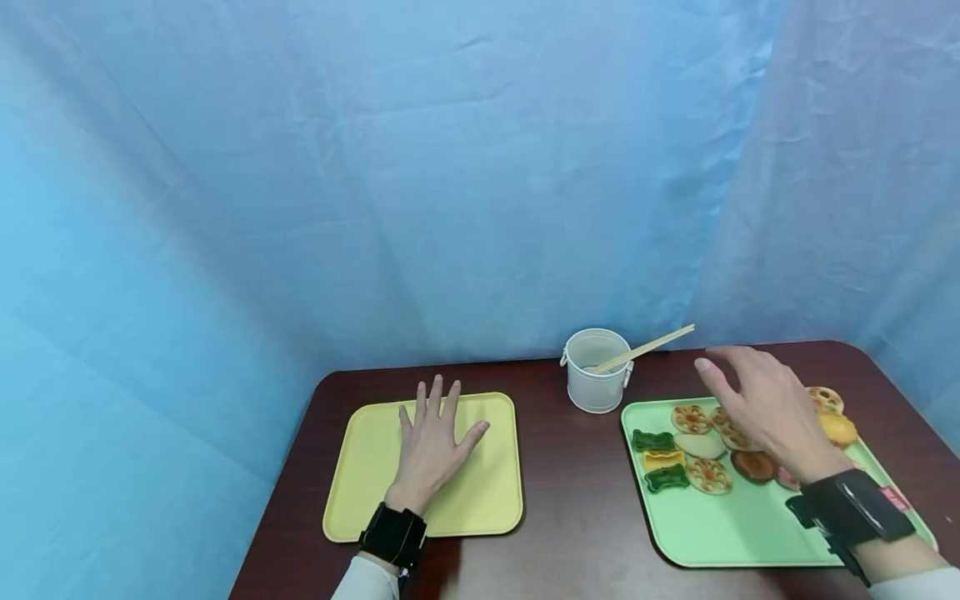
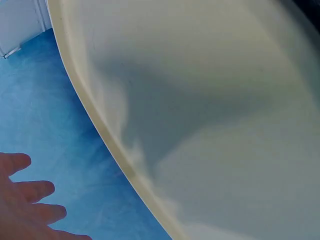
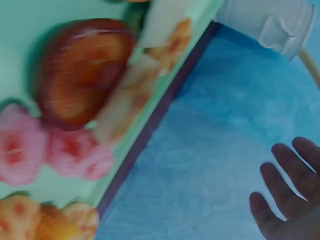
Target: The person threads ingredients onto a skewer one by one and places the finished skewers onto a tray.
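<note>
My left hand (image 1: pixel 429 457) is over the yellow tray (image 1: pixel 487 500), fingers spread and pointing away from me, holding nothing. In the left wrist view its shadow falls on the tray's bare surface. My right hand (image 1: pixel 774 410) hovers over the far part of the green tray (image 1: pixel 735 533), its fingers extended and nothing in them; the right wrist view shows its fingers apart. Under and around it lie toy food slices: lotus root slices (image 1: pixel 708 477), a brown mushroom-like piece (image 1: pixel 753 467), pink pieces (image 3: pixel 75 152) and a yellow piece (image 1: pixel 838 430). The forearm hides some of them.
A small white bucket (image 1: pixel 595 392) stands at the back between the trays, a pair of light chopsticks (image 1: pixel 660 341) leaning out rightward. Green pieces (image 1: pixel 666 477) and a pale oval slice (image 1: pixel 701 445) lie at the green tray's left. Blue curtain (image 1: pixel 480 183) hangs behind the dark table (image 1: pixel 570 517).
</note>
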Action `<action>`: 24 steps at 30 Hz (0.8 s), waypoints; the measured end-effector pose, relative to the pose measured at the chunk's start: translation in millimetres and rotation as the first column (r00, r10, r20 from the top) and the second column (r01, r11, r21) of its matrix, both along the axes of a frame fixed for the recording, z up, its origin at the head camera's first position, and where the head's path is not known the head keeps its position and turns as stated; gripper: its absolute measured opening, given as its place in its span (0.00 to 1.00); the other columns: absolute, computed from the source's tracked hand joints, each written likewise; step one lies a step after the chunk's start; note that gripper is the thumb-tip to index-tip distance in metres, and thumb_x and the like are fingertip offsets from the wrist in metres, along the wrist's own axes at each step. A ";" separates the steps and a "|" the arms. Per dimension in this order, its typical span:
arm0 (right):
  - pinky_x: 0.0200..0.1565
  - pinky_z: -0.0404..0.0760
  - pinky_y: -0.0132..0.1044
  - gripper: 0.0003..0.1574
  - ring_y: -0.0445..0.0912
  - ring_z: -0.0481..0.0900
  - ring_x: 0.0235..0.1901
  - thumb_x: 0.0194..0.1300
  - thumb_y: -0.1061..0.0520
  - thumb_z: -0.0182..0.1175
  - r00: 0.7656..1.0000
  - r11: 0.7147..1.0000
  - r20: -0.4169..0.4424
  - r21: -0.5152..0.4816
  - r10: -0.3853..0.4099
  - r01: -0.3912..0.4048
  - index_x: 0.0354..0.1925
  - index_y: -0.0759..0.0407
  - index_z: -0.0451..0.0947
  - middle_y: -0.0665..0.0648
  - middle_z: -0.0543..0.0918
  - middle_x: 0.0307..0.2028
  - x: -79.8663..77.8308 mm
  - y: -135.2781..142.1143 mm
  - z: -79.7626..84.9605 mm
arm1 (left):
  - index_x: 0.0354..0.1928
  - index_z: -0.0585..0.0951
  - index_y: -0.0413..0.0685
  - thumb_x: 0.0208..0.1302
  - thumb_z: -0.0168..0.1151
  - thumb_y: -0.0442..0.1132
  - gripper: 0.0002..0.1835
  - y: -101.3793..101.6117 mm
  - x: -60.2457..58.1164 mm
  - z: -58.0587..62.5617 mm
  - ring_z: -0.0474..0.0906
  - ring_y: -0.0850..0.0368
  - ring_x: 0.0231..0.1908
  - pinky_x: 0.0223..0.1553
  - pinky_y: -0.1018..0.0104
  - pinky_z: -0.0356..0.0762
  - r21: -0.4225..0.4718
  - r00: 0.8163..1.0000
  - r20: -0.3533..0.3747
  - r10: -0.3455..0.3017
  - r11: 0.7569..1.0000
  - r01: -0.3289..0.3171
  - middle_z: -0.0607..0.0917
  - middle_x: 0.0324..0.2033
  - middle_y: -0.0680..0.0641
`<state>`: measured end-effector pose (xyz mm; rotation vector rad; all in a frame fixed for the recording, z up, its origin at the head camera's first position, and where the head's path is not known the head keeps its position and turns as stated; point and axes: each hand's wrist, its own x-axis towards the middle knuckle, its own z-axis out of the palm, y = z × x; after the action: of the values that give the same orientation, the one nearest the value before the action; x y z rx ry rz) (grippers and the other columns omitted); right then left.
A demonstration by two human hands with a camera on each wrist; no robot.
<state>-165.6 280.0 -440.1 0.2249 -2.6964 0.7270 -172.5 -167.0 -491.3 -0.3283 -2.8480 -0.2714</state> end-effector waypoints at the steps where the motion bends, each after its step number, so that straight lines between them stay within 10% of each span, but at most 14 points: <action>1: 0.45 0.67 0.61 0.34 0.64 0.72 0.51 0.71 0.37 0.47 1.000 1.000 0.003 -0.014 -0.013 0.013 0.58 0.62 0.75 0.67 0.77 0.53 -0.8 -3.4 4.1 | 0.74 0.62 0.50 0.63 0.35 0.75 0.47 0.0 0.4 0.0 0.44 0.41 0.72 0.61 0.31 0.49 0.010 1.000 -0.010 -0.003 1.000 0.003 0.58 0.72 0.39; 6: 0.32 0.70 0.51 0.32 0.55 0.78 0.33 0.70 0.35 0.47 0.997 0.996 -0.023 -0.065 -0.069 0.068 0.49 0.59 0.80 0.59 0.83 0.36 -8.5 -22.9 20.0 | 0.71 0.66 0.49 0.64 0.37 0.74 0.45 1.6 2.2 -0.4 0.47 0.43 0.72 0.62 0.34 0.50 0.055 0.999 -0.037 -0.006 0.998 0.008 0.62 0.70 0.40; 12: 0.21 0.58 0.43 0.29 0.48 0.63 0.14 0.70 0.34 0.45 0.986 0.987 -0.089 -0.088 -0.142 0.134 0.28 0.53 0.77 0.52 0.69 0.14 -18.5 -39.6 28.2 | 0.70 0.68 0.48 0.64 0.37 0.73 0.44 4.0 3.9 -3.0 0.49 0.43 0.71 0.63 0.35 0.50 0.078 0.999 -0.044 -0.003 0.997 0.006 0.63 0.69 0.41; 24: 0.20 0.60 0.42 0.25 0.45 0.62 0.12 0.71 0.41 0.50 0.965 0.983 -0.194 -0.094 -0.175 0.160 0.29 0.56 0.80 0.50 0.71 0.14 -24.7 -48.8 32.9 | 0.67 0.71 0.46 0.66 0.39 0.71 0.42 6.5 4.9 -3.6 0.53 0.43 0.70 0.61 0.36 0.55 0.088 0.996 -0.087 -0.008 0.996 0.016 0.66 0.68 0.40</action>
<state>-190.3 231.2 -407.2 0.0465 -2.4545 0.7153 -167.6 -160.5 -494.9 -0.3313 -2.7399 -0.3755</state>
